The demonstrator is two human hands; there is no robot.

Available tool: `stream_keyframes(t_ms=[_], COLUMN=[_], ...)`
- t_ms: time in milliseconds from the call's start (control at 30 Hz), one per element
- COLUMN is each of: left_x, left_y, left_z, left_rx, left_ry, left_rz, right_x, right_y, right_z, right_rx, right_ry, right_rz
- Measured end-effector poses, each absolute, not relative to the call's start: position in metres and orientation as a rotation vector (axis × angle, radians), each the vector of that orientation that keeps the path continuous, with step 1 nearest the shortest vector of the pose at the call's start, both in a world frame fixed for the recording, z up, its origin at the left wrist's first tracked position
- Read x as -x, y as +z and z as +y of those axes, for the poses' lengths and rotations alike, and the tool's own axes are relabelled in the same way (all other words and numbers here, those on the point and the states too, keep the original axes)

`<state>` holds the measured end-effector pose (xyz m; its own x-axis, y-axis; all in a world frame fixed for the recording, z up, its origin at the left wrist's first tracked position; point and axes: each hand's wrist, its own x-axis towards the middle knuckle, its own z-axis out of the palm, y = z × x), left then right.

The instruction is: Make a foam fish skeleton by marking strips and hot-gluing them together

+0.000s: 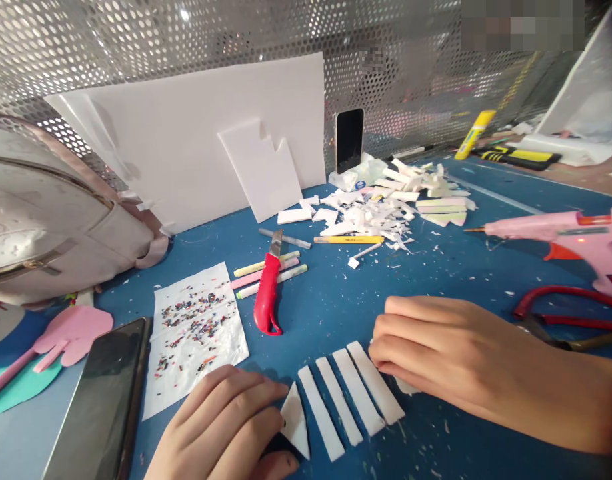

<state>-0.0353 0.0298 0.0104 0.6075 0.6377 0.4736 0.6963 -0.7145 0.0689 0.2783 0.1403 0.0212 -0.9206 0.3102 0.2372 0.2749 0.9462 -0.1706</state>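
My left hand is at the lower middle, its fingers bent and closed against the edge of a pointed white foam piece. Just right of that piece, several white foam strips lie side by side, slanting on the blue table. My right hand rests beside the rightmost strip with its fingers curled together. A bit of another white foam piece shows beneath it, mostly hidden by the fingers. Beyond the strips lies a red utility knife with its blade out, across several pastel markers.
A pink glue gun and red-handled pliers lie at right. White foam scraps are heaped behind, before an upright phone. At left are a paper sheet with colourful bits, a dark phone and a pale bag.
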Motion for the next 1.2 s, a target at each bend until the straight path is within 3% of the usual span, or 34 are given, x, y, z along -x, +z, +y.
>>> stream_keyframes(t_ms=[167, 600, 1000, 1200], left_x=[0.033, 0.028, 0.011, -0.002], left_y=[0.002, -0.007, 0.000, 0.000], left_z=[0.032, 0.037, 0.029, 0.033], left_rx=[2.707, 2.708, 2.556, 2.507], left_ry=[-0.695, -0.885, -0.667, -0.553], left_rz=[-1.329, -1.279, -1.488, -1.366], right_x=[-0.278, -0.275, -0.276, -0.274], right_y=[0.021, 0.023, 0.025, 0.025], right_z=[0.139, 0.140, 0.138, 0.138], right_rx=[0.435, 0.431, 0.443, 0.420], right_ry=[0.139, 0.080, 0.062, 0.064], right_rz=[-2.856, -2.810, -2.846, -2.835])
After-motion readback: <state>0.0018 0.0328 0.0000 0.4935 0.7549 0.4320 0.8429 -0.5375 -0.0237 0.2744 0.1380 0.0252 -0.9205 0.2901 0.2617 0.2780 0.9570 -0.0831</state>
